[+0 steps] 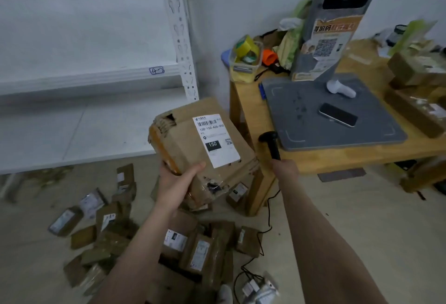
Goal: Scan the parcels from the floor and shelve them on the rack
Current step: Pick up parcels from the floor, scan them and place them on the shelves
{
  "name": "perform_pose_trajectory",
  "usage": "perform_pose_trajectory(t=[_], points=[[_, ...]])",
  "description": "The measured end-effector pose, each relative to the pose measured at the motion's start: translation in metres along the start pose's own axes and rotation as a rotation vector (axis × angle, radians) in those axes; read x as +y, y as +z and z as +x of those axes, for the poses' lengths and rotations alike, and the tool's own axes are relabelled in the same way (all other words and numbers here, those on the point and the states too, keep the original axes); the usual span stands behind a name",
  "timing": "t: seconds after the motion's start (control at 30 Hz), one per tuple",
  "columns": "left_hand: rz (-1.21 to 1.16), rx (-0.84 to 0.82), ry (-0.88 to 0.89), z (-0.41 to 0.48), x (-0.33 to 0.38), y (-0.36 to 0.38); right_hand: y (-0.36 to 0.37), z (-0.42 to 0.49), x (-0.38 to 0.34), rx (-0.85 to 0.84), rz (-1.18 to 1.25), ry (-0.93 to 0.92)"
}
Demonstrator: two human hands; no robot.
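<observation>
The left hand grips the torn cardboard parcel from below, thumb on its top face, white label upward; the right hand, just right of the parcel, is curled round a black scanner; loose parcels lie on the floor beneath both hands; the rack stands beyond the left hand.

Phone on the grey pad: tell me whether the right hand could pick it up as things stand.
Probably not yet. The right hand grips the black scanner, so its fingers are taken. Nothing stands between it and the phone; setting the scanner down should free it.
</observation>
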State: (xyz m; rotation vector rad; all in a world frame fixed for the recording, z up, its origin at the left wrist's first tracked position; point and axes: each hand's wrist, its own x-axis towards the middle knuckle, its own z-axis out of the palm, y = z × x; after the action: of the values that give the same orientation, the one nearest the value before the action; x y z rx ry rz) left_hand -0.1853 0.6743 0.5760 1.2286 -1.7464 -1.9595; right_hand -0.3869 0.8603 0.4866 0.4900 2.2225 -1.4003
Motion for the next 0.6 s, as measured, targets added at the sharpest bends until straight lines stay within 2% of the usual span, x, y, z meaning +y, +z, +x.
perform_pose_trajectory(t=[0.23, 0.5, 0.6], points=[[-0.005, 0.043, 0.001, 0.015, 0.000, 0.004, 0.006, 0.043, -0.019, 0.046, -0.291, -0.138], [0.030, 0.067, -0.001, 0.038, -0.003, -0.001, 0.032, 0.089, -0.025, 0.018, -0.372, -0.088], [0.076, 0.110, -0.025, 0.047, -0.003, -0.008, 0.042, 0.099, -0.022, 0.017, -0.326, -0.050]])
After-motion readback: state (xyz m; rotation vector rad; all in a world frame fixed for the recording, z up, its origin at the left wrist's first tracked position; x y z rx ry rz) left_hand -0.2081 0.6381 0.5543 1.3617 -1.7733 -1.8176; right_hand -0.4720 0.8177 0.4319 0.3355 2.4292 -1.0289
